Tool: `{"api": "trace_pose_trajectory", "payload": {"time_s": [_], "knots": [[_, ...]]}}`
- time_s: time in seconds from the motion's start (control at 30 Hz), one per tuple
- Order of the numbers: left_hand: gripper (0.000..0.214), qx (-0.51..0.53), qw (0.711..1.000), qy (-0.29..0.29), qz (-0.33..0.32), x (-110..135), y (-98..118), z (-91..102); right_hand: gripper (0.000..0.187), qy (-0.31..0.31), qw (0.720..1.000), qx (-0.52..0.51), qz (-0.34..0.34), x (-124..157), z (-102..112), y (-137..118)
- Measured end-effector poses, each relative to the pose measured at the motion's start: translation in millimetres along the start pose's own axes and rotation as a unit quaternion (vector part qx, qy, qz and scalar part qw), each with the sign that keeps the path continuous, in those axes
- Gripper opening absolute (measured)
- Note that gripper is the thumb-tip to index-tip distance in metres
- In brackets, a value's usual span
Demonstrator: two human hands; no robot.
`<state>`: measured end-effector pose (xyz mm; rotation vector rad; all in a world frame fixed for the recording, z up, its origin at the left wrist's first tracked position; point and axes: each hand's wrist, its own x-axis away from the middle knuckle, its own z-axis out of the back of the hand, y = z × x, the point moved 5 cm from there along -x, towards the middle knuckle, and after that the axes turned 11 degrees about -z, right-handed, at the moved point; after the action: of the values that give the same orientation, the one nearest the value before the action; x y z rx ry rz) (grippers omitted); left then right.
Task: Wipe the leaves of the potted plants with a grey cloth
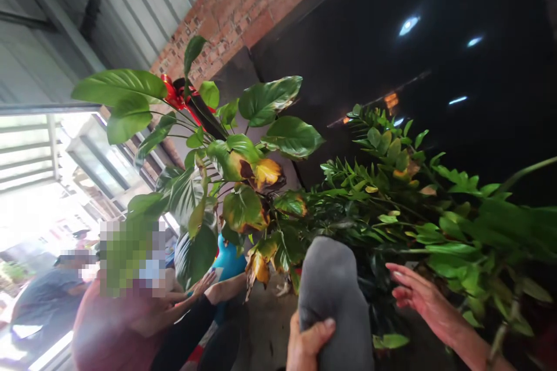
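Observation:
My left hand (308,345) sits at the bottom centre, fingers wrapped round a grey cloth (331,290) that stands up in front of the plants. My right hand (418,297) reaches in from the lower right with fingers stretched out, holding nothing, its tips against the small-leaved green plant (409,208). A large-leaved plant (226,174) with several yellow-brown leaves and a red ribbon (174,94) near its top stands to the left of it.
Another person in a dark red top (117,324) sits at the lower left, a hand (204,284) reaching toward the large-leaved plant. A further person (47,295) is behind. A brick wall (243,6) and a dark glossy panel (413,40) rise beyond the plants.

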<state>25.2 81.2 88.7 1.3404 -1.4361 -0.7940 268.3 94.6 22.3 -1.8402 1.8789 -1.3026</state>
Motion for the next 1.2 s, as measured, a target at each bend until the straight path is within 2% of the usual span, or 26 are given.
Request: {"api": "trace_pose_trajectory", "payload": {"time_s": [0.13,0.2,0.27,0.33,0.4,0.47,0.53,0.63,0.7,0.73,0.8,0.87,0.93,1.0,1.13,1.2], "knots": [[0.052,0.027,0.996,-0.027,-0.076,-15,58,-56.0,0.033,-0.067,0.996,-0.05,-0.03,-6,-2,0],[0.05,0.033,0.994,-0.042,-0.097,-26,65,-79.4,0.029,-0.093,0.993,-0.062,-0.032,-8,-2,1],[0.049,0.014,0.995,-0.067,-0.069,-33,51,-90.8,0.022,-0.099,0.992,-0.071,-0.029,-11,1,2],[0.047,-0.033,0.992,-0.124,0.008,-28,22,-89.8,0.018,-0.097,0.992,-0.07,-0.031,-14,7,5],[0.044,-0.077,0.972,-0.204,0.086,-15,-3,-80.7,0.02,-0.096,0.993,-0.061,-0.034,-18,14,6],[0.042,-0.086,0.958,-0.249,0.116,-2,-7,-70.3,0.024,-0.097,0.994,-0.05,-0.029,-20,21,5],[0.047,-0.069,0.969,-0.224,0.081,-3,13,-65.3,0.027,-0.095,0.994,-0.054,-0.019,-21,25,3],[0.053,-0.029,0.992,-0.125,-0.011,-22,54,-71.2,0.027,-0.102,0.992,-0.073,-0.018,-21,23,3],[0.046,-0.015,0.996,-0.075,-0.038,-35,61,-77.8,0.029,-0.113,0.99,-0.074,-0.027,-21,21,4],[0.041,-0.024,0.997,-0.067,-0.028,-39,54,-79.7,0.031,-0.119,0.99,-0.07,-0.032,-20,20,4],[0.036,-0.064,0.993,-0.099,0.029,-38,25,-78.4,0.034,-0.132,0.989,-0.056,-0.039,-20,20,4],[0.041,-0.093,0.973,-0.191,0.094,-25,-5,-72.6,0.037,-0.148,0.988,-0.032,-0.043,-20,22,3],[0.047,-0.089,0.954,-0.262,0.112,-12,-15,-65.0,0.04,-0.157,0.986,-0.017,-0.045,-20,25,3],[0.053,-0.074,0.959,-0.26,0.083,-9,3,-61.3,0.042,-0.152,0.987,-0.026,-0.044,-23,27,4],[0.058,-0.037,0.987,-0.157,-0.025,-36,61,-76.9,0.043,-0.138,0.987,-0.061,-0.051,-27,27,8],[0.05,-0.033,0.991,-0.13,-0.029,-50,63,-86.9,0.047,-0.146,0.986,-0.057,-0.055,-26,24,9]]}}
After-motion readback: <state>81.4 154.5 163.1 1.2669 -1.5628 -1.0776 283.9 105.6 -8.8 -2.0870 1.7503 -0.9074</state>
